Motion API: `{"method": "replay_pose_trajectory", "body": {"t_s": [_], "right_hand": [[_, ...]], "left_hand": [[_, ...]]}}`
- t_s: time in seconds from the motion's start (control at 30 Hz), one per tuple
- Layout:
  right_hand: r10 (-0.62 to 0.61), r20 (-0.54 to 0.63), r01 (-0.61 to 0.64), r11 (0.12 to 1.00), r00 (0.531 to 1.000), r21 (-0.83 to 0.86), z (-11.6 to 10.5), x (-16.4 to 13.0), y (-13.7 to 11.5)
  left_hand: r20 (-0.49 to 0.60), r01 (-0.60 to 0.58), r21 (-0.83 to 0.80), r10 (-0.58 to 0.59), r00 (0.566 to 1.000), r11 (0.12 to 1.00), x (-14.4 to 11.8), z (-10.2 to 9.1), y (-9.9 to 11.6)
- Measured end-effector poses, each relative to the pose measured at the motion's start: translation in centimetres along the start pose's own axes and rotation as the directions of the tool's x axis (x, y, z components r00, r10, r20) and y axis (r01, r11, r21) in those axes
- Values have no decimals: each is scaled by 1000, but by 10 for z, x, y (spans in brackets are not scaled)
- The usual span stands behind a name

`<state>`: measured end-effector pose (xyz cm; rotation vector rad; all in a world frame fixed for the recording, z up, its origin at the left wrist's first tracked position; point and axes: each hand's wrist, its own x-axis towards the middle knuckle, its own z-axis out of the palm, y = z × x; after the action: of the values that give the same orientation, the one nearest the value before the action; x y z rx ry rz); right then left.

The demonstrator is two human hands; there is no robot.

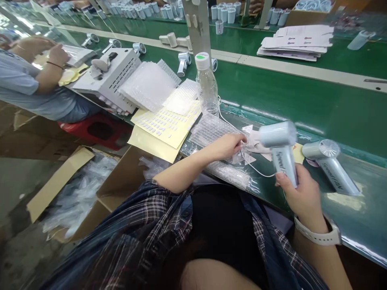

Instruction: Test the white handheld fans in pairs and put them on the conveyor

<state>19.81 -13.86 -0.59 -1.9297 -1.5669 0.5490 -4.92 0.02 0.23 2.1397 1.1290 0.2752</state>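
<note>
**benchwatcher:** Near the front edge of the long green conveyor belt (pixel 317 100), the right hand (pixel 302 193) is clenched around the handle of a pale blue handheld fan with "Speed" printed down its grip (pixel 279 149). It's held upright just above the belt, round head on top and a bit blurred. Thumb sits on the left side of the handle, fingers wrapped behind. White watch strap (pixel 317 235) on that wrist.

**foamcutter:** And the left hand (pixel 229 145)?

**benchwatcher:** Fingers pinched on a crinkly clear plastic bag (pixel 250 151), just left of the fan. A thin white cord (pixel 260 171) loops out under it. The hand rests over a sheet of clear bubble wrap (pixel 211 129) lying on the near edge.

**foamcutter:** Anything else close by?

**benchwatcher:** A second pale blue fan of the same type (pixel 331 163) lies on its side on the belt, just right of the held one, not touching it. Left of the bubble wrap there's a yellow backing sheet with rows of small white stickers (pixel 165 123), and a clear plastic water bottle with a white-green cap (pixel 206 82) stands behind it. Down on the floor at left, an open brown cardboard box (pixel 90 181) with clear bags inside. Far left, another person in a light blue shirt (pixel 27 88) sits at the same bench, hands on a white sheet.
</note>
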Motion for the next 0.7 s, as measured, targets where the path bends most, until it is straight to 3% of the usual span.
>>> {"method": "replay_pose_trajectory", "body": {"t_s": [0.1,0.23,0.4,0.43,0.5,0.6,0.7], "right_hand": [[-106,72,104,994,992,37,19,-3,-6],[-147,172,156,987,974,-35,35,2,-10],[-113,234,160,969,966,-191,35,10,-17],[-121,243,174,962,962,-210,35,11,-18],[-140,255,205,946,957,-252,36,11,-19],[-165,255,239,925,953,-296,37,10,-18],[-189,261,266,914,947,-305,37,10,-17]], "left_hand": [[10,73,-212,-73,997,975,6,6,-7],[82,212,-563,-201,976,799,10,9,-21],[-35,192,-738,-321,946,647,10,6,-25],[-60,187,-733,-336,940,654,8,3,-24],[-129,152,-645,-303,944,749,2,-4,-19],[-236,21,-299,-95,967,954,-9,-16,-9],[-214,-35,15,38,976,999,-15,-25,-3]]}}
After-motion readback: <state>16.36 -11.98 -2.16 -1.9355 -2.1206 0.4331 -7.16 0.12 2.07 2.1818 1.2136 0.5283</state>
